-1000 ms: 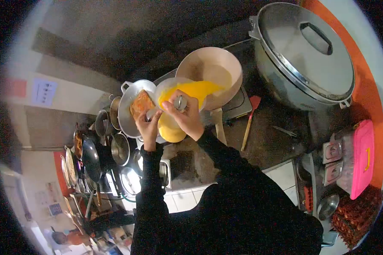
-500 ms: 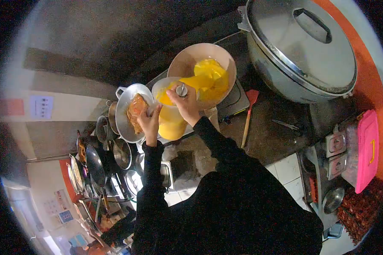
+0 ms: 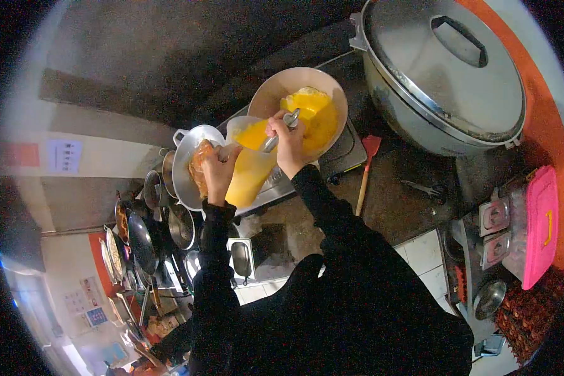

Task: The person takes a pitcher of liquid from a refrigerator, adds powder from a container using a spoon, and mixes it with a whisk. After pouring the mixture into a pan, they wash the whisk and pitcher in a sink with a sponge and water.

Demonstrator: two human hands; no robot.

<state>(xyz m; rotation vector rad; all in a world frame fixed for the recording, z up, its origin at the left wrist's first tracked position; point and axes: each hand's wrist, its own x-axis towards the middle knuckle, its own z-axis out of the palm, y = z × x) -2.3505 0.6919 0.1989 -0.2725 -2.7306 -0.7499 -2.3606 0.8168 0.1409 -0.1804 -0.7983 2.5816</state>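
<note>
My left hand is closed on the side of a translucent plastic jug of yellow liquid that looks like beaten egg, its mouth facing the pan. In my right hand, fingers wrap around a shiny metal-handled utensil; its working end is hidden. Just beyond sits a wide pan with a beige inside, yellow egg spread over its right part. Left of the jug, a silver two-handled pan contains an orange-brown cooked piece, partly covered by my left hand.
The pan stands on a stove. A red spatula and metal tongs lie on the dark counter to the right. A large lidded pot fills the upper right, above a pink-lidded box. Several pans crowd the left.
The metal utensil has tilted from end-on to slanting, its handle now showing on both sides of my right hand. The jug has leaned slightly, and the right hand has shifted a little right.
</note>
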